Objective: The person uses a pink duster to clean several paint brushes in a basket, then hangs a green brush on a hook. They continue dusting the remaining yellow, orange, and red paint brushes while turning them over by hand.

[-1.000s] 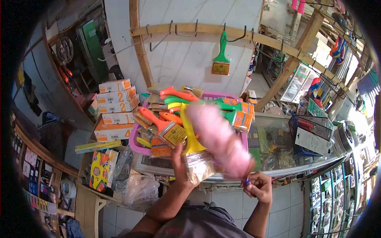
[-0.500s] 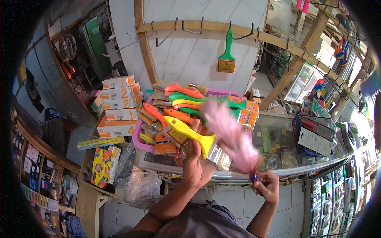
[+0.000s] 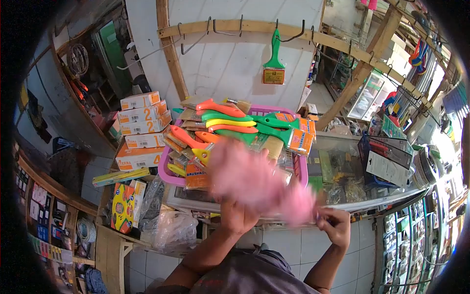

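Right hand (image 3: 335,228), 1: closed on handle end of pink duster (image 3: 252,181), 1, blurred, crossing before left hand (image 3: 240,216), 1: partly covered, grip cannot be told; yellow brush (image 3: 201,156), 1: handle tip showing beside duster; pink basket (image 3: 163,171), 1: beyond, heaped with brushes (image 3: 225,116)

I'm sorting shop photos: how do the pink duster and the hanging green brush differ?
The pink duster looks fluffy and blurred, the green brush smooth-handled and sharper. The duster slants, held in the right hand; the brush hangs vertically from a hook.
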`<state>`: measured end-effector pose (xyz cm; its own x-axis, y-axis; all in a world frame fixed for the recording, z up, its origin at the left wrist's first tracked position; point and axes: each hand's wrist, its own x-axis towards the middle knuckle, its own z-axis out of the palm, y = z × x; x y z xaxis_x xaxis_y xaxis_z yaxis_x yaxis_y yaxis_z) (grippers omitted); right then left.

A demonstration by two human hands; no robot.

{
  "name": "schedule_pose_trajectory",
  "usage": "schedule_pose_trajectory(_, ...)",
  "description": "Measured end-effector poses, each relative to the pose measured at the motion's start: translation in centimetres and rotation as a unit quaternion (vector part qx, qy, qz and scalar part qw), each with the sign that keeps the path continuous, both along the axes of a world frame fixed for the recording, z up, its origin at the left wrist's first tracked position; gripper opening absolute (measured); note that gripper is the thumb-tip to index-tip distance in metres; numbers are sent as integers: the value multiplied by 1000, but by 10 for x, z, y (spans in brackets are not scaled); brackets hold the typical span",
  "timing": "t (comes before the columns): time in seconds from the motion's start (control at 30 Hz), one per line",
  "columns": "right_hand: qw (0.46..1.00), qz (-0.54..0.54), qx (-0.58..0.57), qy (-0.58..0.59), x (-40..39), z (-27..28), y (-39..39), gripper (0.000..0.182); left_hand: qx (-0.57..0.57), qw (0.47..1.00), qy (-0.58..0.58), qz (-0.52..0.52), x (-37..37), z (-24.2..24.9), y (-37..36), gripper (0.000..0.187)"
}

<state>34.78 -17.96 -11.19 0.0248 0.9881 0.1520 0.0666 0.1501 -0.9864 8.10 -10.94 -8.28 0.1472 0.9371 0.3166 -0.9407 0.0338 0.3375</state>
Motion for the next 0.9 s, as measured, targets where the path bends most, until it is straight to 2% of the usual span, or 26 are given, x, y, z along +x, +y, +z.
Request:
schedule_pose_trajectory(0.03,998,-41,-27,-26,-5,3,2,41,-56,998,-17,13,1,-4,-4,62)
schedule_pose_trajectory(0.1,986,139,82,-32,9,5,4,44,6,999,-27,27,5,2,-2,60)
schedule_pose_trajectory(0.13,963,228,136,-36,17,7,6,45,38,998,-33,34,6,6,0,59)
schedule_pose_trajectory(0.17,954,262,144,1,20,5,8,46,39,999,-18,3,-1,12,-2,58)
schedule_pose_trajectory(0.23,992,106,61,44,18,-3,0,40,-74,966,-232,-84,-6,-3,-11,59)
schedule_pose_trajectory(0.27,997,27,21,65,14,-3,-1,37,-80,982,-162,-52,-5,-2,-12,61)
schedule_pose_trajectory(0.3,997,13,30,71,3,6,1,35,-87,992,-89,-22,-5,-2,-13,63)
schedule_pose_trajectory(0.33,991,118,60,33,12,6,5,36,-21,997,-73,-26,-4,3,-10,62)
schedule_pose_trajectory(0.4,938,321,121,-48,35,3,18,38,114,992,-40,-34,-3,14,-3,60)
schedule_pose_trajectory(0.43,939,324,109,49,33,-3,19,40,73,997,-25,-26,-5,14,-7,59)
schedule_pose_trajectory(0.53,986,87,19,140,25,-8,12,37,-3,999,35,4,-10,5,-12,59)
schedule_pose_trajectory(0.57,994,67,-30,85,27,-4,8,30,-33,941,-327,-87,-1,4,-11,68)
schedule_pose_trajectory(0.63,973,217,50,55,26,7,15,25,22,991,-129,-40,-5,14,-10,67)
schedule_pose_trajectory(0.67,952,289,91,39,26,10,19,23,52,998,-28,-16,-7,18,-9,66)
schedule_pose_trajectory(0.7,955,276,78,78,27,6,19,22,43,999,-27,-14,-6,19,-10,60)
schedule_pose_trajectory(0.73,969,172,95,147,27,-15,17,27,20,991,-128,-38,-6,16,-11,58)
schedule_pose_trajectory(0.8,995,29,-33,92,11,7,12,30,-27,942,-324,-86,-3,8,-13,54)
schedule_pose_trajectory(0.83,992,103,9,66,15,10,13,29,-64,948,-298,-89,-5,12,-15,55)
schedule_pose_trajectory(0.87,982,175,53,40,21,13,15,28,30,979,-187,-76,-6,12,-7,57)
schedule_pose_trajectory(0.9,964,247,95,12,25,15,17,27,129,988,-78,-44,-6,12,0,59)
